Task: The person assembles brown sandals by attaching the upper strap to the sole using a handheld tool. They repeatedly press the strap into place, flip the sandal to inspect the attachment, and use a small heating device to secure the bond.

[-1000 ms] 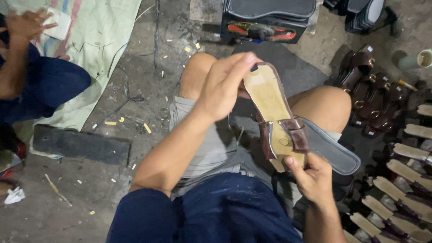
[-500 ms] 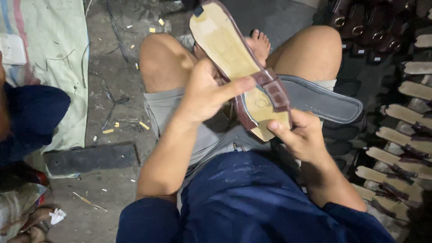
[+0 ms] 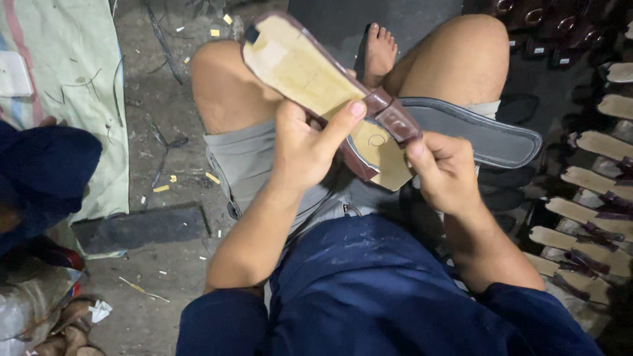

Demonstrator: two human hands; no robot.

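Observation:
I hold a tan sandal insole [image 3: 310,72] with a brown edge and a brown leather strap [image 3: 392,115] across it, above my lap. My left hand [image 3: 306,148] grips the insole from the left side, thumb pressed next to the strap. My right hand [image 3: 445,168] pinches the strap and the near end of the insole from the right. A dark grey rubber outsole [image 3: 481,135] rests on my right thigh, just behind my right hand.
Rows of tan insoles with straps [image 3: 593,191] lie on the floor at the right. A dark flat slab [image 3: 142,227] lies on the concrete at the left, near a pale cloth [image 3: 66,86]. A person in dark blue [image 3: 39,171] sits at the left edge.
The view has tilted down and closer. My left hand has slid along the insole toward the strap, and my right hand has come up to pinch the strap.

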